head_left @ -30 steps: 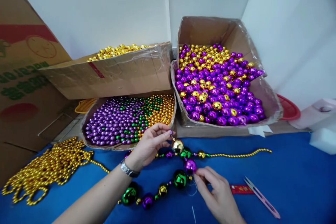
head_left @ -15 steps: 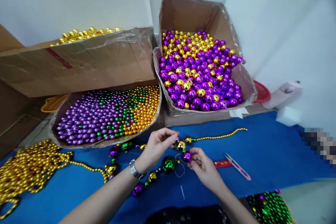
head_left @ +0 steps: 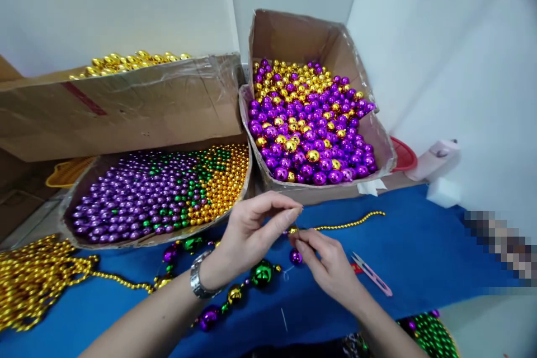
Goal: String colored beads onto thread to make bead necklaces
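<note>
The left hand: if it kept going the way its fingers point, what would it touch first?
Probably the right hand: the left hand points right, fingertips close beside it over the bead string. Depth is unclear.

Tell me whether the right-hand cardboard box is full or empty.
Full: the right-hand cardboard box is heaped nearly to its front rim with purple and gold balls.

We see both hands, left hand (head_left: 247, 232) and right hand (head_left: 325, 260), pinching the bead string (head_left: 262, 273) just before the purple-bead box (head_left: 310, 117).
</note>
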A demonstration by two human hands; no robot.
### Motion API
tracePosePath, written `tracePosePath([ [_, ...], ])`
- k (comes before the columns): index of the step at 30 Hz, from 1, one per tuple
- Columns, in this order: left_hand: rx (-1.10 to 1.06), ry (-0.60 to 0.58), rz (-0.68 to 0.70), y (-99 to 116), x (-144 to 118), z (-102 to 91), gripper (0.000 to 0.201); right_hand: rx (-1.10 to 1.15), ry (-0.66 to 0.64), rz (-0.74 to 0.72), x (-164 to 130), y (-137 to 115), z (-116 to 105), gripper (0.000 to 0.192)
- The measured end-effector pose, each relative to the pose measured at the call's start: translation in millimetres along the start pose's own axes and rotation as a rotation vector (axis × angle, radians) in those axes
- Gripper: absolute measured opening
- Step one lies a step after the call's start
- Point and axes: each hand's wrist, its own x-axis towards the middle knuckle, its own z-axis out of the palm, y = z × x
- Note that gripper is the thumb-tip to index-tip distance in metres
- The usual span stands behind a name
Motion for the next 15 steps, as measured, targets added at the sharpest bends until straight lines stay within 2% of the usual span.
tracePosePath([
  [3,-0.089,0.084,-0.004,0,-1,-6.1,0.01,0.013,0.014,0.013,1,-4,-1,0.018],
  [6,-0.162,0.117,-0.077,-13,-10,-8.5,0.018,0.033,0.053,0.056,3,-10,-12,0.018],
  [10,-0.036,0.128,-0.212,-28,-29,-15.4,0.021,0.115,0.09,0.106,4,-25,-30,0.019],
  [13,0.128,0.243,-0.246,-30,-45,-36.1,0.02,0.144,0.207,0.114,2,-38,-39,0.019],
  [15,0.264,0.335,-0.252,-28,-61,-63.4,0.022,0.168,0.35,0.104,1,-45,-42,0.019],
])
